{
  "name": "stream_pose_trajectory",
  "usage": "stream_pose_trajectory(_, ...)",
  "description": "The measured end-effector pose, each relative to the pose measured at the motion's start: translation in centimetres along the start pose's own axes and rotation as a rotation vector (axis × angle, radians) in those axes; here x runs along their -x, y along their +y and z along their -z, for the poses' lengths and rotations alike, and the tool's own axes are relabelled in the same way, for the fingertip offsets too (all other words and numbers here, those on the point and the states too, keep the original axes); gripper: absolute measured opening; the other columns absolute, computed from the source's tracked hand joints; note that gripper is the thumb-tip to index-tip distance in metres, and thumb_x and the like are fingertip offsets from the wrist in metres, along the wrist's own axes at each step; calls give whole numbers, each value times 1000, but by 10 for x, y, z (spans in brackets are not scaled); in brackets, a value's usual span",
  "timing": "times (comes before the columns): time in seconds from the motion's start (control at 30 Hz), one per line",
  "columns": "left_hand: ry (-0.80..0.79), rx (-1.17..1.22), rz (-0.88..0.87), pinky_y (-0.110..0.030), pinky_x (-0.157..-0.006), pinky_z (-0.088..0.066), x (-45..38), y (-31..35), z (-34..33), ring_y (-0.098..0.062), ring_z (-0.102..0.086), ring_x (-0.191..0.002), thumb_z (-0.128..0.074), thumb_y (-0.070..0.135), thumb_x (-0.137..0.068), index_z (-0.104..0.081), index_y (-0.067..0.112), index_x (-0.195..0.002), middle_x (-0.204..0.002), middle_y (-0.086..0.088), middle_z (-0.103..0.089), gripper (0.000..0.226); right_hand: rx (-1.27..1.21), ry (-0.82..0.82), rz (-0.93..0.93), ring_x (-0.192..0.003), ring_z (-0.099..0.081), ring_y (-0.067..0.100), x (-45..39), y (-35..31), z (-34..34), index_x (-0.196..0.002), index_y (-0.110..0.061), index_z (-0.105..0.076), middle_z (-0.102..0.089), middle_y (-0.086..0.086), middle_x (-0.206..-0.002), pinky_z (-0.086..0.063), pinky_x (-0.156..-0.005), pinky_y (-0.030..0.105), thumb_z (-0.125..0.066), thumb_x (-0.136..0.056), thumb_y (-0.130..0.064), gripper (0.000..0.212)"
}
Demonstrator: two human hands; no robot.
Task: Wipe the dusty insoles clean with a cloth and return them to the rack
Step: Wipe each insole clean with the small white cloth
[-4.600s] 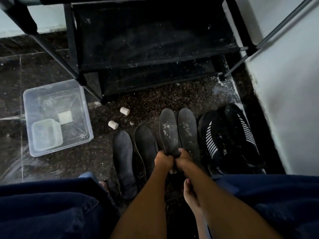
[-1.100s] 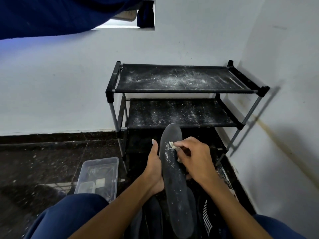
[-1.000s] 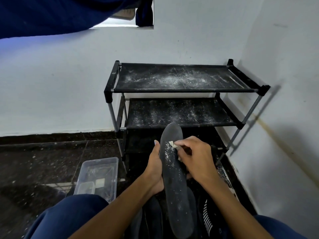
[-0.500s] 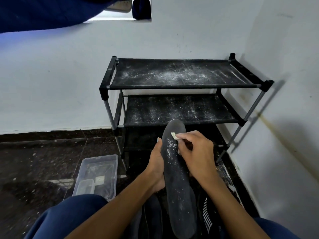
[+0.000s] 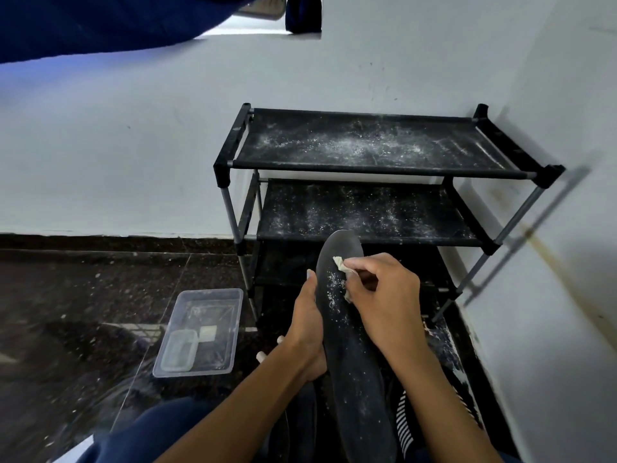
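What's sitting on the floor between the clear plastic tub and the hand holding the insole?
In the head view, two small white cork-like cylinders lie on the dark floor between the clear tub and the left hand.

The scene is lit dimly and coolly, with daylight admitted from a bright opening (image 5: pixel 267 28) at the upper centre of the frame. A soft diagonal shadow is cast by the rack (image 5: pixel 367 168) onto the right wall (image 5: pixel 567 228). Straight lines are bowed near the edges — wide-angle distortion — and the dark floor (image 5: pixel 83 295) at lower left is slightly smeared.
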State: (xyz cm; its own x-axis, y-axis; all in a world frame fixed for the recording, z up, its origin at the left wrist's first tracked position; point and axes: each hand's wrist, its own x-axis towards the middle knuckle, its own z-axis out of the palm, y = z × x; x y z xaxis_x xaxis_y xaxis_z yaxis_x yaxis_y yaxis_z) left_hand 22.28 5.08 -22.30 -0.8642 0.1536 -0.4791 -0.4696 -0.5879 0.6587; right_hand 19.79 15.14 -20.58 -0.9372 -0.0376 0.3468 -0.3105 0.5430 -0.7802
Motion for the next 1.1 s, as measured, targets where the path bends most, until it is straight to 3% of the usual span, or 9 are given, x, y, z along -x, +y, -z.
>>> stream_pose_trajectory(0.13,-7,-38,-10,-32,-68,-56,0,1,-5,-22,-70,-77,-17,61,-95,-69,10,-104,-91,-14,-72,74,25,49,37,-74,-63,2,1,-1,5,-100,-14,-72,-64,-8,-92,-52,-70,14,-62,-86,-7,18)
stream_pose_trajectory(0.4,-50,-64,-3,-34,-66,-53,-10,-1,-1,-21,-68,-70,-18,58,-97,-71,10,-93,-79,-11,-71,71,99,72,86,-80,-62,1,5,8,6,-96,-15,-73,-67,-7,-92,-48,-74,9,-65,-85,-8,16)
stream_pose_trajectory(0.5,-68,-71,16,-32,-62,-53,-10,-3,3,-19,-68,-68,-18,57,-98,-69,9,-95,-76,-10,-71,70,109,54,103,-76,-61,-2,8,11,5,-94,-13,-74,-68,-6,-90,-43,-73,2,-66,-83,-5,16)
stream_pose_trajectory(0.6,-91,-83,24,-30,-60,-54,-10,-3,5,-18,-68,-66,-17,55,-98,-68,9,-96,-75,-9,-71,69,171,147,89,-74,-58,-2,9,12,4,-98,-10,-72,-67,-2,-91,-39,-74,-2,-65,-84,-6,16)
stream_pose_trajectory(0.8,-120,-46,31,-33,-67,-55,-8,4,9,-22,-69,-74,-17,58,-97,-68,8,-98,-82,-13,-71,71,117,17,222,-76,-63,3,9,8,-6,-94,-9,-74,-68,-1,-89,-49,-74,10,-68,-82,-3,15)
stream_pose_trajectory(0.87,-164,-57,59,-36,-63,-57,-5,5,11,-24,-69,-67,-14,58,-96,-67,5,-95,-78,-15,-71,76,166,101,190,-73,-61,5,5,11,-2,-94,-7,-73,-67,1,-88,-45,-73,3,-68,-81,-2,15)
stream_pose_trajectory(0.97,-230,-127,115,-45,-75,-54,-1,2,16,-30,-67,-72,-10,64,-93,-66,2,-103,-85,-21,-69,84,232,216,130,-77,-62,10,3,14,3,-97,-5,-72,-66,3,-91,-41,-76,1,-65,-84,-3,14)
stream_pose_trajectory(1.1,-217,-99,104,-50,-80,-51,-1,2,23,-31,-68,-76,-13,62,-95,-66,6,-102,-90,-19,-71,77,180,38,231,-79,-63,6,10,11,-10,-95,-7,-73,-67,1,-91,-48,-77,10,-68,-82,-2,15)
